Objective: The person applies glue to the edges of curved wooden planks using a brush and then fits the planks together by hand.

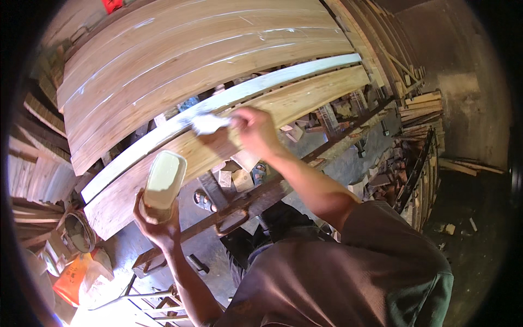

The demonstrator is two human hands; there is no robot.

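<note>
My left hand is wrapped round the lower end of a pale plastic tub with thick white glue in it. My right hand pinches a white, glue-covered spreader, blurred by motion, so its exact shape is hard to make out. It is at the near side of a narrow wooden strip whose upturned face is coated white along its length. Closer to me lies an uncoated wooden plank. Beyond the strip, a wide panel of joined boards shows white glue streaks along its seams.
A rusty metal clamp frame runs across in front of my body. Wood offcuts lie beneath the boards. A round bucket and an orange-and-white sack stand at left. Stacked lumber lines the right side.
</note>
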